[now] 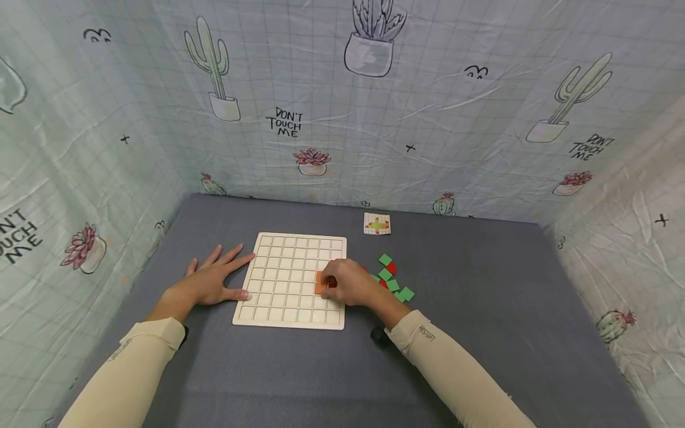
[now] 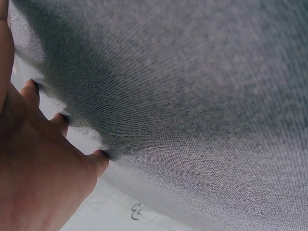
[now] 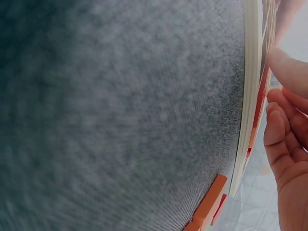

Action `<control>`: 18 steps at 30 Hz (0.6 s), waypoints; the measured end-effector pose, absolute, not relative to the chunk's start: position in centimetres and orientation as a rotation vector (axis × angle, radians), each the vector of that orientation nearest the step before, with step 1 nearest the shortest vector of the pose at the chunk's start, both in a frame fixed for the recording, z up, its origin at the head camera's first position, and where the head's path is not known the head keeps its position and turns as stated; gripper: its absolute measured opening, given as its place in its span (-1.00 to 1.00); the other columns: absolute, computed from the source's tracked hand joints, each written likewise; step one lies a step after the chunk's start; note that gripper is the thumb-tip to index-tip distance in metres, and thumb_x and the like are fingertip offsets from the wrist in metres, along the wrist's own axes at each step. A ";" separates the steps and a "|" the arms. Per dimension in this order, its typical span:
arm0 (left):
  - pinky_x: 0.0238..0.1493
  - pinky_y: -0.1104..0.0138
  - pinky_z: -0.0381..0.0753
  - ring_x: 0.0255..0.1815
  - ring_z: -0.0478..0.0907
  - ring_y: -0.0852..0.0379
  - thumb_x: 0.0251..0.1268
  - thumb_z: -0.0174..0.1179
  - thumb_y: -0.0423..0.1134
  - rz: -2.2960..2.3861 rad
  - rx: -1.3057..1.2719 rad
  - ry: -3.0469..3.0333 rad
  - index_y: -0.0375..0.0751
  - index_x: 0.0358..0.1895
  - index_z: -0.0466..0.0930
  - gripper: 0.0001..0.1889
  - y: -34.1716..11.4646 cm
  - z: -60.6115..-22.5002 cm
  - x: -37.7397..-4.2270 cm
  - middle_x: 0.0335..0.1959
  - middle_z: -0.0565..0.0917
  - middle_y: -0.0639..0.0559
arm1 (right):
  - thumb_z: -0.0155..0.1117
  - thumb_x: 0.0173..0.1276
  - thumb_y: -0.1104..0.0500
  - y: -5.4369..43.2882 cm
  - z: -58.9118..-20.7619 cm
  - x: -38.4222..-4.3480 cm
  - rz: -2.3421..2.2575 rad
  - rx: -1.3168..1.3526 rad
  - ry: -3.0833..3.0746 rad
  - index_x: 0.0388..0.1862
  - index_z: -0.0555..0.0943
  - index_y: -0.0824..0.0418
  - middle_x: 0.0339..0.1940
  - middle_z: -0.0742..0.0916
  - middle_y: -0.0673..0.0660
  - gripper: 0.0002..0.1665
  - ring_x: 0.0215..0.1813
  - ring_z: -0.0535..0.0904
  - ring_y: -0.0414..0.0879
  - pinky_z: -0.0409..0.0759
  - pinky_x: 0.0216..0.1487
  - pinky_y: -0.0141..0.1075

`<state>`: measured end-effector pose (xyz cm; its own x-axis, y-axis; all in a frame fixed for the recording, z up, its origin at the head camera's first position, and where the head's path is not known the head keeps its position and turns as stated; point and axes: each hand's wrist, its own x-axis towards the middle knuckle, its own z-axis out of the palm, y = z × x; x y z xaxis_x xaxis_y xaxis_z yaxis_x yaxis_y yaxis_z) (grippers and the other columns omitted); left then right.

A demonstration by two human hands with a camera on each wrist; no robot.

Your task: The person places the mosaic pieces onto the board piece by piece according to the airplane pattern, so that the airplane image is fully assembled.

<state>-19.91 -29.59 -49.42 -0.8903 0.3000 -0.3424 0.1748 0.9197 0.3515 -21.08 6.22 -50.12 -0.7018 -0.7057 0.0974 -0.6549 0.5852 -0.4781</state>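
Note:
A pale wooden board marked with a grid of squares lies on the grey table. Orange tiles sit in its squares towards the right side. Over them is my right hand, thumb and curled fingers pinching a red tile low at the board's surface; the fingers hide most of it in the head view. My left hand rests flat with fingers spread at the board's left edge. Its thumb touches the lower left rim, and the index fingertip is right at the edge further up.
Loose green tiles and red pieces lie scattered right of the board, partly behind my right hand. A small pattern card lies at the back. Printed fabric hangs behind the table and along both sides.

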 end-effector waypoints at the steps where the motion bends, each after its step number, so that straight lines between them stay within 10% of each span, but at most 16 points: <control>1: 0.44 -0.59 -0.35 0.73 -0.35 -0.46 0.16 0.27 0.50 0.440 0.346 2.683 0.30 0.71 -0.01 0.09 -29.6 -49.4 -19.9 0.78 -0.15 -0.09 | 0.58 0.28 0.17 6.3 -50.1 -21.1 -0.754 -1.163 2.703 -0.15 0.79 0.22 -0.19 0.80 0.07 -0.79 -0.19 0.62 -0.14 0.61 -0.09 -0.34; 18: 0.45 -0.59 -0.37 0.73 -0.36 -0.45 0.14 0.30 0.49 0.459 0.333 2.675 0.29 0.71 0.00 0.10 -29.5 -49.2 -19.8 0.78 -0.15 -0.09 | 0.48 0.32 0.36 9.0 -48.8 -21.9 -1.136 -1.051 2.671 -0.19 0.80 0.32 -0.22 0.83 0.18 -0.90 -0.28 0.69 -0.08 0.65 -0.22 -0.42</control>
<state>-19.79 -29.51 -49.20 -0.8899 0.2949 -0.3481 0.1619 0.9175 0.3633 -21.94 9.00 -48.82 -0.7669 -0.6087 0.2033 -0.5687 0.4978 -0.6548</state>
